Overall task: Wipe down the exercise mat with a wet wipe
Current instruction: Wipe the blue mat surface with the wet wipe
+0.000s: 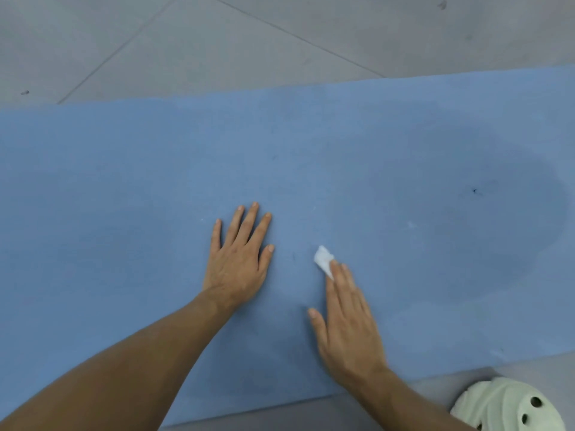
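Pressure shd be even: right hand (348,325), fingers straight & flat, presses the small crumpled white wet wipe (323,259) onto the blue exercise mat (124,181), mid-width. Left hand (239,259) lies splayed flat beside it, gripping nothing, pinning the mat. Mat looks like matte soft foam on grey tiled floor (186,42); darker, prob. damp oval (482,213) at right suggests overlapping strokes toward the dry left.

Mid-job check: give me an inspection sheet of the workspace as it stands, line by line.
Surface: blue mat lies flat on the grey tiled floor; a darker patch, possibly damp, lies toward its right.
Job's things: white wet wipe, crumpled, on the mat.
Clutter: small dark speck inside the patch.
Hands: left hand flat on the mat, fingers spread; right hand presses the wipe with straight fingers.
Cables: nothing seen.
Surroundings: pale perforated clog on the floor by the mat's near edge.
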Demonstrator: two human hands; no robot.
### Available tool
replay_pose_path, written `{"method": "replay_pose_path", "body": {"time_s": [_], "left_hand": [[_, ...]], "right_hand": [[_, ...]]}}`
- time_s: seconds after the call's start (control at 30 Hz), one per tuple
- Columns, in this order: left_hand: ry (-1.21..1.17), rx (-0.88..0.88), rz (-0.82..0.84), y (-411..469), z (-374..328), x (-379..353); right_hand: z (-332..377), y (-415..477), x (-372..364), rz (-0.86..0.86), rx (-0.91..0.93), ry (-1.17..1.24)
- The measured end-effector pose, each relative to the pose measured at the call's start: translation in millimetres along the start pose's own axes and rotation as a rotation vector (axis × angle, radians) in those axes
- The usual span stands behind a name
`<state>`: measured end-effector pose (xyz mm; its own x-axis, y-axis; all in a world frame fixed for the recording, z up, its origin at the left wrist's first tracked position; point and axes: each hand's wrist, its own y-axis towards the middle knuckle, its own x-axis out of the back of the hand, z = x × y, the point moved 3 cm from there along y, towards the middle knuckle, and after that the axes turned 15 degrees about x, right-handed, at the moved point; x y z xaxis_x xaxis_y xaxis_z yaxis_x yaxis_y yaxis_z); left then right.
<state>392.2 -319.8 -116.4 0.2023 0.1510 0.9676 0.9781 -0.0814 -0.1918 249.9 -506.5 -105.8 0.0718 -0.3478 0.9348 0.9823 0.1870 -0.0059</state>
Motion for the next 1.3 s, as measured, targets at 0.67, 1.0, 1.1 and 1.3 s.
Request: {"method": "replay_pose_path", "body": {"time_s": [0.67,1.0,1.1,1.3], "left_hand": [[-0.035,-0.057,-0.051,0,-9,-4],[0.001,-0.01,-0.022,20,5,1],[-0.013,-0.015,-0.033,20,8,0],[-0.017,-0.029,-0.044,19,11,-1]], "right_hand": [[-34,-27,15,-0.001,-0.077,-0.048],[71,-48,-21,0.145,0.318,0.063],[44,-42,-14,0.125,0.354,-0.007],[-47,-11,15,0.017,0.058,-0.121]]}}
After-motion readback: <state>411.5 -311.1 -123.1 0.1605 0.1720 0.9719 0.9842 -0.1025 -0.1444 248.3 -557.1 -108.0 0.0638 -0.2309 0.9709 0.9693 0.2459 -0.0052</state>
